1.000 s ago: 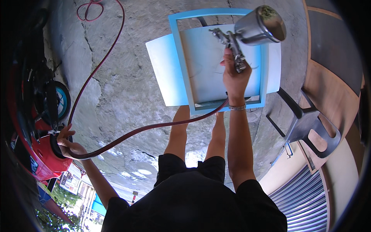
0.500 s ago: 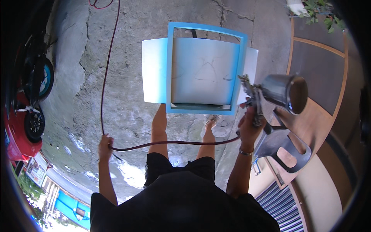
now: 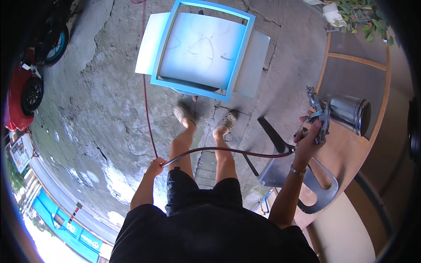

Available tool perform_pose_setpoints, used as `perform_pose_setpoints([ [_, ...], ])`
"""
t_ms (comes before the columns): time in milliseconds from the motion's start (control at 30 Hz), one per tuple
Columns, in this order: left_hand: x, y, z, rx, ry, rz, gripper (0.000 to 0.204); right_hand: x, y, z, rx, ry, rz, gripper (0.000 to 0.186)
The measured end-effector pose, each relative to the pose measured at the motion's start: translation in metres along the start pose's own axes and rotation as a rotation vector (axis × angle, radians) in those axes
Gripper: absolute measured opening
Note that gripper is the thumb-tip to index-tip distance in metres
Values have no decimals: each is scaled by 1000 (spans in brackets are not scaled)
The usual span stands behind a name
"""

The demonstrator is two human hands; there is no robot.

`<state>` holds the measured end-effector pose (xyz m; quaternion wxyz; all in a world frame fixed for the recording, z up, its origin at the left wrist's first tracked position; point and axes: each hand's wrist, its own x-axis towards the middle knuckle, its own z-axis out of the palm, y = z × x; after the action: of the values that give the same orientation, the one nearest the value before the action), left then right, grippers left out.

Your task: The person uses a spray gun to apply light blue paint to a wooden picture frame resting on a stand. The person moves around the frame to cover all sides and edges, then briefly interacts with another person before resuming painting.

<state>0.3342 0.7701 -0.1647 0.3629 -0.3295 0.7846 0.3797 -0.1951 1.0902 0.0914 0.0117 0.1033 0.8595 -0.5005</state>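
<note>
My right hand [image 3: 308,139] grips a metal spray gun [image 3: 337,113] with a shiny cup, held out to the right over a round wooden tabletop. A dark red air hose [image 3: 219,150] runs from the gun across my legs to my left hand [image 3: 155,167], which is closed around it; from there the hose goes up along the concrete. Ahead of my feet a light blue frame [image 3: 202,47] stands on a white sheet [image 3: 149,44], with paint mist and scribbled lines inside it.
A grey plastic chair [image 3: 302,179] stands by my right leg, next to the round wooden tabletop [image 3: 351,149]. A red machine with a black wheel [image 3: 22,94] and a blue-rimmed wheel [image 3: 55,44] sit at the left. Plants [image 3: 351,13] are at the top right. The ground is cracked concrete.
My right hand has swung the spray gun away from the blue frame and out to the right. My left hand slid along the hose toward my body. The view has shifted back from the frame.
</note>
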Motion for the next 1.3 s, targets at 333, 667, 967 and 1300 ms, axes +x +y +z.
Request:
perform_pose_setpoints([
  [333,52,108,62,96,53,302,27,0,28,-29,-42,-81,-152,53],
  [667,42,225,51,13,124,295,42,52,76,-31,-179,-241,-263,41],
  [967,71,348,101,-23,124,205,42,240,126,37,-245,-449,-281,42],
  [1300,115,459,124,-141,368,171,29,387,98,142,-102,-493,-385,54],
])
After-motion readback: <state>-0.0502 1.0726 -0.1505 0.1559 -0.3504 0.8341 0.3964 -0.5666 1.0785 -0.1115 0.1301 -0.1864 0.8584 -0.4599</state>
